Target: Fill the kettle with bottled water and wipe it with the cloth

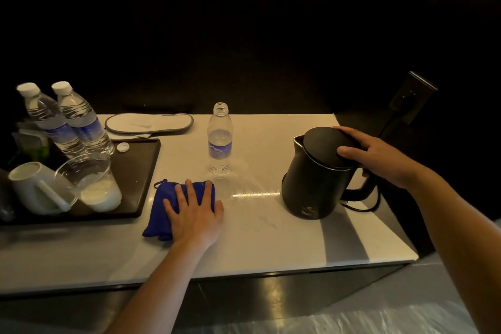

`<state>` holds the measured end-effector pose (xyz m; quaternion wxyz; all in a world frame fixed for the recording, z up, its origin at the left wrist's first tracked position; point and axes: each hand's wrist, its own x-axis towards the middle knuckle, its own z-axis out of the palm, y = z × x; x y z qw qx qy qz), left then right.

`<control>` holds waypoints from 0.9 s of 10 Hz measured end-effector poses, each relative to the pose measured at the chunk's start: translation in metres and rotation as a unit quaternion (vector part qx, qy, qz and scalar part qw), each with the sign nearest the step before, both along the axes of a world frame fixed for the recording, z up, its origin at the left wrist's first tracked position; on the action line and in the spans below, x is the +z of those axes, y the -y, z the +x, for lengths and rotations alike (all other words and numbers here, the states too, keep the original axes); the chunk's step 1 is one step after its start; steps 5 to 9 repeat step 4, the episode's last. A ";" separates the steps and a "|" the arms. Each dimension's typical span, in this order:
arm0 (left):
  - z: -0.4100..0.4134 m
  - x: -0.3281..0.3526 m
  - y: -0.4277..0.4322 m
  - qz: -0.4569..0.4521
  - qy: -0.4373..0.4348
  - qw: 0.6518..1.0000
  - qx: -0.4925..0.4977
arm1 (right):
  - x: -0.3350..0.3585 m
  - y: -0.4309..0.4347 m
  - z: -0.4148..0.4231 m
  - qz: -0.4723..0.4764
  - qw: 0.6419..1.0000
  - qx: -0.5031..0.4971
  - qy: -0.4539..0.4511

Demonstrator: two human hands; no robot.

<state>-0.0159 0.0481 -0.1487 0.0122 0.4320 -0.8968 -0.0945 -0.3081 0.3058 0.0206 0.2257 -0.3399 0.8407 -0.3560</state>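
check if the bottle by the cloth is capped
Open: the bottle shows a bare threaded neck; a loose cap lies on the tray.

Dim, black backdrop; glare streak on the countertop [271, 238] (edges bend, wide-angle), left side blurred

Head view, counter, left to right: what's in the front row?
White mug → clear plastic cup → blue cloth under the flat left hand → uncapped bottle → black kettle → right hand gripping it at the top.
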 end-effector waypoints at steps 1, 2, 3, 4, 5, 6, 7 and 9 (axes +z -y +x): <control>0.005 0.003 -0.001 0.001 -0.009 1.000 -0.015 | 0.003 0.000 0.000 -0.004 1.000 0.005 0.015; 0.020 0.009 -0.003 0.017 -0.091 0.995 -0.032 | 0.002 -0.002 0.001 -0.011 1.000 0.006 0.017; 0.038 0.020 -0.003 0.013 -0.186 0.982 -0.026 | -0.001 -0.004 -0.001 -0.041 0.999 -0.004 -0.020; 0.060 0.036 -0.004 -0.025 -0.232 0.972 -0.026 | -0.003 -0.010 0.002 -0.076 0.996 -0.006 -0.053; 0.060 0.036 -0.004 -0.025 -0.232 0.972 -0.026 | -0.003 -0.010 0.002 -0.076 0.996 -0.006 -0.053; 0.060 0.036 -0.004 -0.025 -0.232 0.972 -0.026 | -0.003 -0.010 0.002 -0.076 0.996 -0.006 -0.053; 0.060 0.036 -0.004 -0.025 -0.232 0.972 -0.026 | -0.003 -0.010 0.002 -0.076 0.996 -0.006 -0.053; 0.060 0.036 -0.004 -0.025 -0.232 0.972 -0.026 | -0.003 -0.010 0.002 -0.076 0.996 -0.006 -0.053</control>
